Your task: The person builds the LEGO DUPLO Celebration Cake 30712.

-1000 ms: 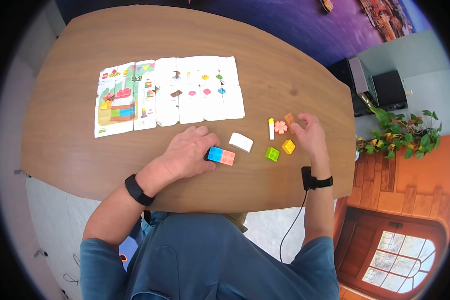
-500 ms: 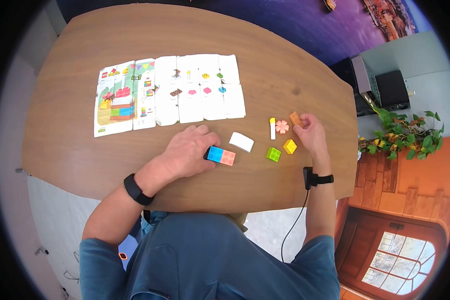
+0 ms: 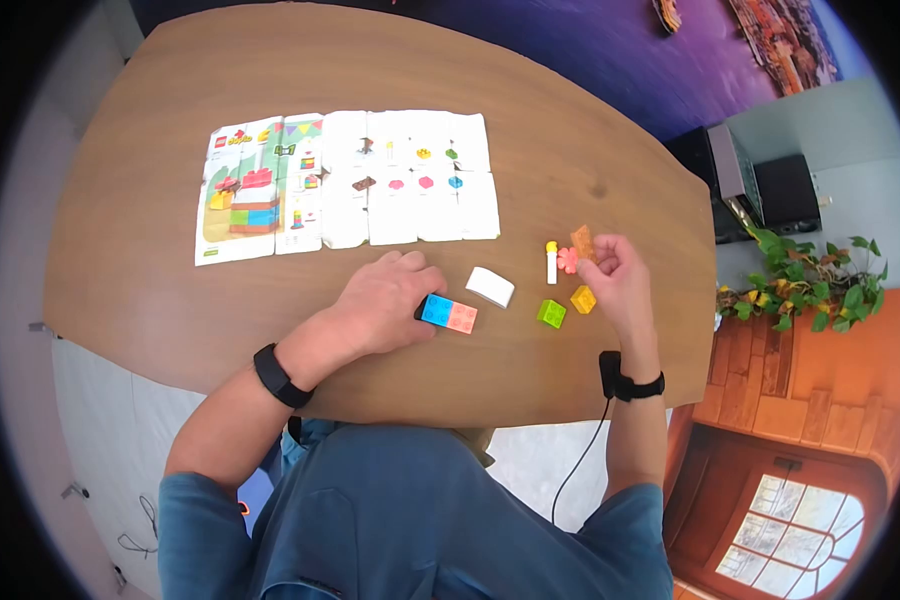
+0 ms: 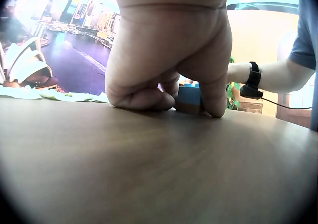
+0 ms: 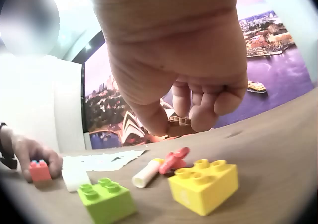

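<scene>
In the head view my left hand (image 3: 382, 305) grips the left end of a block of blue bricks (image 3: 436, 310) and coral bricks (image 3: 462, 318) on the table. The left wrist view shows a blue side (image 4: 189, 95) between thumb and fingers. Pinched between my right hand's (image 3: 620, 285) thumb and fingers is a brown studded brick (image 3: 582, 241), its studs visible in the right wrist view. It partly covers a coral flower piece (image 3: 567, 261). A white candle piece with a yellow top (image 3: 552, 264) stands or lies beside the flower; which, I cannot tell from above.
A white curved brick (image 3: 490, 287) lies between my hands. The green brick (image 3: 551, 313) and yellow brick (image 3: 584, 299) sit nearer me, left of my right wrist. An unfolded picture sheet (image 3: 345, 185) lies farther back. A cable hangs from the right wristband.
The brown brick, held in my right hand, has turned and shifted left over the flower's edge. My left hand keeps its grip on the block. The head view has moved slightly.
</scene>
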`<control>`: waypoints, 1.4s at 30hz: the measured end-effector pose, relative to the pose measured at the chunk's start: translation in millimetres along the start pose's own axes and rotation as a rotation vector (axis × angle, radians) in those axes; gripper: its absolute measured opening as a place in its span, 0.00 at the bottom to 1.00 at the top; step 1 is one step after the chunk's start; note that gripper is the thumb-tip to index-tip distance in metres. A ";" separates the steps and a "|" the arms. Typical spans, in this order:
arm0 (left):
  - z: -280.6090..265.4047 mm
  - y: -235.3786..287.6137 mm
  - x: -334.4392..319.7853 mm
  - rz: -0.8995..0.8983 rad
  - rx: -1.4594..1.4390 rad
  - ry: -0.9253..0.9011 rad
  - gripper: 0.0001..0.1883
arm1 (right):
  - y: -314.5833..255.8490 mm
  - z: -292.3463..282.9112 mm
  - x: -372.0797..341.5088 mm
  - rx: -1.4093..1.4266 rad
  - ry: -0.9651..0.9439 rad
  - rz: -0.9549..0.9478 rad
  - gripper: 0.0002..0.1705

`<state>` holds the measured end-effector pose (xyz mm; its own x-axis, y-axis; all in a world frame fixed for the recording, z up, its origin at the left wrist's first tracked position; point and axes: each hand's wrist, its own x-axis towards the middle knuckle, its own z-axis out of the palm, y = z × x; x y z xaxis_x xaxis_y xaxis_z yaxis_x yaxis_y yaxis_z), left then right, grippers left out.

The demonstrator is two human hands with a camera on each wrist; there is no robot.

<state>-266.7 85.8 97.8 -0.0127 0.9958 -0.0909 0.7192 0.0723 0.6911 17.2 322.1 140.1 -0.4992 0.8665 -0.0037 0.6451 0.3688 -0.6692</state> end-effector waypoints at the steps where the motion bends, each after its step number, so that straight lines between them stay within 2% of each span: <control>1: -0.6 1.4 0.1 -0.009 0.001 -0.015 0.22 | -12.0 2.4 -3.9 0.001 -0.008 -0.005 0.22; 4: -3.9 5.4 2.0 -0.024 0.013 -0.046 0.22 | -57.6 13.3 -17.5 -0.154 -0.114 0.019 0.19; 6: -5.1 5.6 1.3 -0.031 0.027 -0.058 0.21 | -75.3 21.9 -13.9 -0.280 -0.211 -0.079 0.16; 7: -5.6 5.7 1.0 -0.023 0.023 -0.058 0.21 | -76.0 28.1 -10.9 -0.277 -0.212 -0.079 0.16; 9: -5.2 4.7 1.1 -0.015 0.016 -0.048 0.21 | -71.5 39.6 -2.1 -0.302 -0.183 -0.208 0.14; 13: -4.3 2.0 -0.5 -0.006 0.016 -0.044 0.21 | -62.3 56.4 12.4 -0.325 -0.200 -0.217 0.13; 15: -5.1 2.9 -0.8 -0.009 0.008 -0.055 0.21 | -57.7 61.4 17.1 -0.473 -0.229 -0.196 0.13; 19: -4.3 1.3 -0.9 0.016 0.000 -0.027 0.18 | -58.1 61.7 16.7 -0.498 -0.239 -0.184 0.13; 22: -7.3 2.1 0.1 0.003 -0.014 -0.046 0.20 | -71.0 53.0 -2.4 -0.442 -0.140 -0.310 0.15; 24: -7.9 2.4 -0.7 -0.023 -0.026 -0.073 0.22 | -87.9 47.4 -21.4 -0.340 -0.297 -0.287 0.19; 25: -7.2 2.3 -0.6 -0.018 -0.019 -0.070 0.22 | -86.7 51.4 -27.1 -0.339 -0.300 -0.284 0.19; 27: -6.0 2.1 0.7 -0.005 -0.013 -0.070 0.22 | -82.0 59.8 -35.7 -0.495 -0.428 -0.443 0.25; 28: -5.7 1.7 1.3 -0.008 -0.011 -0.079 0.22 | -80.6 61.6 -37.9 -0.499 -0.426 -0.440 0.25; 30: -6.6 1.6 2.3 -0.014 -0.013 -0.076 0.23 | -80.3 64.0 -37.9 -0.412 -0.431 -0.334 0.27; 31: -8.0 1.9 0.9 -0.013 -0.019 -0.076 0.23 | -83.1 62.8 -40.2 -0.415 -0.436 -0.341 0.27; 33: -7.9 -1.7 -2.6 -0.022 -0.025 -0.074 0.24 | -93.2 59.2 -50.9 0.387 -0.549 0.059 0.25; 34: -6.6 -4.5 -1.7 0.017 -0.047 -0.065 0.25 | -99.9 58.6 -56.7 0.388 -0.554 0.058 0.25; 36: -4.5 -10.2 -0.4 0.057 -0.070 -0.056 0.26 | -112.6 62.7 -68.3 0.074 -0.575 -0.152 0.23; 37: -5.3 -10.3 0.2 0.054 -0.065 -0.071 0.26 | -114.0 68.2 -71.6 0.012 -0.514 -0.328 0.22; 38: -5.5 -10.0 0.6 0.051 -0.063 -0.085 0.26 | -114.5 72.0 -72.8 0.008 -0.520 -0.327 0.22; 40: -6.4 -7.5 -0.4 0.040 -0.065 -0.083 0.25 | -115.6 77.7 -74.1 -0.093 -0.468 -0.474 0.22; 42: -6.4 -8.4 -1.9 0.025 -0.063 -0.082 0.25 | -118.1 78.9 -76.1 -0.119 -0.474 -0.480 0.21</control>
<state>-277.2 83.7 96.8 0.0637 0.9895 -0.1296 0.6737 0.0531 0.7371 -66.6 186.0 160.8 -0.9275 0.3671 -0.0702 0.3349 0.7330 -0.5921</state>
